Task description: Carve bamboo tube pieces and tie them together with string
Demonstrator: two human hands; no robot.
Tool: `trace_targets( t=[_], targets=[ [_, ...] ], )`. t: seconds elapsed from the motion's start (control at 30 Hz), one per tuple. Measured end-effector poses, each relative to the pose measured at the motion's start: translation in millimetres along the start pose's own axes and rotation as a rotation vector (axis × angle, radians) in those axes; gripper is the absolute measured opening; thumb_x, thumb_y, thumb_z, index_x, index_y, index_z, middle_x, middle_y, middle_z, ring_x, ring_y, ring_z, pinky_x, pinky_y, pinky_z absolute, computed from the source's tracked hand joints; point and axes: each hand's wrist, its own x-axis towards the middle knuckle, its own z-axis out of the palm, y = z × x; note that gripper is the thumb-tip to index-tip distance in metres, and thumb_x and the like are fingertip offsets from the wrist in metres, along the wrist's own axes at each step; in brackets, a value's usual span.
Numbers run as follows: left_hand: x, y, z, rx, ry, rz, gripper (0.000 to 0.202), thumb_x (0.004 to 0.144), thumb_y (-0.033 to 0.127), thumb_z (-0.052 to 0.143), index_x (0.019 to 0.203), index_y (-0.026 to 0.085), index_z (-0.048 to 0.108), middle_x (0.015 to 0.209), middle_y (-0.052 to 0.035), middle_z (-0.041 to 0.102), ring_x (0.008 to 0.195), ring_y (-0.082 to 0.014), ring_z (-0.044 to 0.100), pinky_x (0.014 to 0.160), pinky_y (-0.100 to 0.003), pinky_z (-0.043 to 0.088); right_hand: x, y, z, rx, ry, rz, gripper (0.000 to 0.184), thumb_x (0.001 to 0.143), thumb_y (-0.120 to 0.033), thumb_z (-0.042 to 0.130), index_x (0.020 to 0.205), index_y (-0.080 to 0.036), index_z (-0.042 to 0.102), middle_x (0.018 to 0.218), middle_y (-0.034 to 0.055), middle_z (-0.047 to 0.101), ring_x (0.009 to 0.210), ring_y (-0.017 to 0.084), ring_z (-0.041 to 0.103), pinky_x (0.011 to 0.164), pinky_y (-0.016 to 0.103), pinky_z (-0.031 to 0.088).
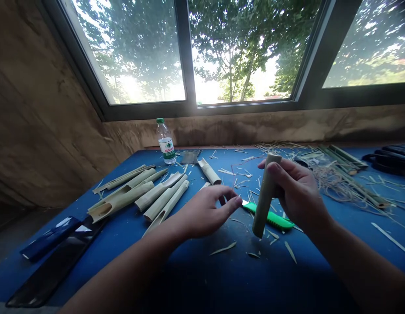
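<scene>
My right hand (299, 187) is closed around a pale green bamboo tube (264, 205), held nearly upright above the table, thumb on its near side. My left hand (209, 209) hovers to the left, its fingers loosely curled and apart, with nothing visible in them. A green-handled utility knife (279, 220) lies on the table behind the tube, which hides part of its handle. Its blade end appears beside my left thumb; whether they touch I cannot tell. A short cut bamboo piece (209, 171) lies beyond my left hand. Thin bamboo slivers (223, 248) are scattered below.
Several cut bamboo pieces (127, 198) lie on the left of the blue table (196, 279). Nearby are a dark blue object (52, 237) and a glossy black flat object (55, 266). A water bottle (166, 144) stands behind. Shavings (333, 179) and split bamboo (348, 159) are at right.
</scene>
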Motion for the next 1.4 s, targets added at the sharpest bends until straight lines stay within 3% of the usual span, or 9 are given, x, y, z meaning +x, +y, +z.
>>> trace_targets(
  t=[0.3,0.4,0.53,0.63,0.77,0.9,1.13,1.3,1.4],
  targets=[
    [8.6,-0.8,3.1,-0.521,0.154,-0.053,0.031,0.111,0.044,0.059,0.093,0.02,0.067,0.083,-0.0024,0.064,0.074,-0.0176,0.06,0.069,-0.03,0.047,-2.0,-1.7,6.8,-0.051,-0.196,0.065,0.041,0.078,-0.055,0.099,0.1,-0.024,0.085,0.072,0.0007,0.069,0.06,0.014,0.059,0.051,0.025,0.047],
    [9.5,1.2,-9.0,-0.681,0.244,-0.114,0.045,0.109,0.058,0.058,0.085,0.02,0.064,0.077,-0.0015,0.063,0.067,-0.016,0.058,0.063,-0.028,0.044,-2.8,-1.2,7.2,-0.078,-0.273,0.068,0.034,0.081,-0.048,0.099,0.102,-0.026,0.086,0.081,0.0028,0.077,0.067,0.016,0.067,0.058,0.026,0.055],
    [5.8,6.3,-18.2,-0.763,-0.107,-0.215,0.091,0.101,0.092,0.023,0.068,0.019,0.066,0.054,-0.0029,0.053,0.046,-0.0139,0.045,0.052,-0.03,0.035,-9.0,2.1,8.3,-0.081,-0.267,0.02,0.029,0.084,-0.045,0.097,0.107,-0.031,0.086,0.093,0.0045,0.082,0.078,0.021,0.075,0.067,0.032,0.062],
    [2.6,10.5,-17.3,-0.784,-0.283,-0.244,0.086,0.102,0.09,0.03,0.069,0.02,0.068,0.047,0.0001,0.046,0.041,-0.0127,0.038,0.048,-0.03,0.028,-15.2,3.9,9.7,-0.132,-0.292,-0.017,0.03,0.088,-0.049,0.094,0.112,-0.034,0.086,0.085,0.0037,0.078,0.078,0.024,0.073,0.064,0.035,0.06],
    [3.6,14.9,-23.1,-0.947,0.006,-0.136,0.069,0.106,0.075,0.052,0.063,0.022,0.052,0.048,0.0066,0.029,0.044,-0.0105,0.026,0.048,-0.027,0.025,-14.9,3.6,8.1,-0.234,-0.311,-0.009,0.04,0.086,-0.057,0.093,0.114,-0.029,0.087,0.07,0.0018,0.068,0.068,0.022,0.066,0.053,0.031,0.052],
    [8.2,15.5,-36.8,-1.04,0.312,-0.058,0.059,0.106,0.064,0.063,0.068,0.022,0.047,0.054,0.0068,0.032,0.048,-0.0101,0.029,0.048,-0.023,0.031,-5.2,2.9,3.5,-0.288,-0.295,-0.008,0.036,0.088,-0.061,0.09,0.097,-0.026,0.088,0.076,0.0051,0.071,0.069,0.02,0.06,0.053,0.03,0.047],
    [10.3,12.2,-33.5,-0.85,0.394,0.05,0.049,0.104,0.049,0.073,0.07,0.021,0.052,0.057,0.0053,0.039,0.051,-0.0106,0.036,0.049,-0.023,0.034,9.3,2.4,-4.5,0.048,-0.135,0.09,0.037,0.095,-0.053,0.085,0.08,-0.021,0.076,0.057,-0.0064,0.035,0.051,0.009,0.026,0.048,0.027,0.021],
    [7.3,11.1,-31.2,-0.73,0.397,0.083,0.044,0.102,0.042,0.076,0.07,0.019,0.057,0.061,0.0041,0.044,0.055,-0.0099,0.04,0.052,-0.023,0.036,16.3,-6.5,-13.6,0.308,0.005,0.035,0.041,0.097,-0.043,0.083,0.07,-0.023,0.061,0.072,-0.0033,0.041,0.061,0.013,0.042,0.054,0.028,0.04],
    [5.6,10.4,-31.6,-0.692,0.385,0.08,0.039,0.102,0.043,0.077,0.074,0.019,0.062,0.065,0.0032,0.051,0.056,-0.0103,0.045,0.053,-0.023,0.04,14.0,-14.9,-18.2,0.407,0.014,0.011,0.038,0.103,-0.039,0.076,0.07,-0.024,0.064,0.093,0.0006,0.062,0.089,0.016,0.065,0.082,0.032,0.06]
  ],
)
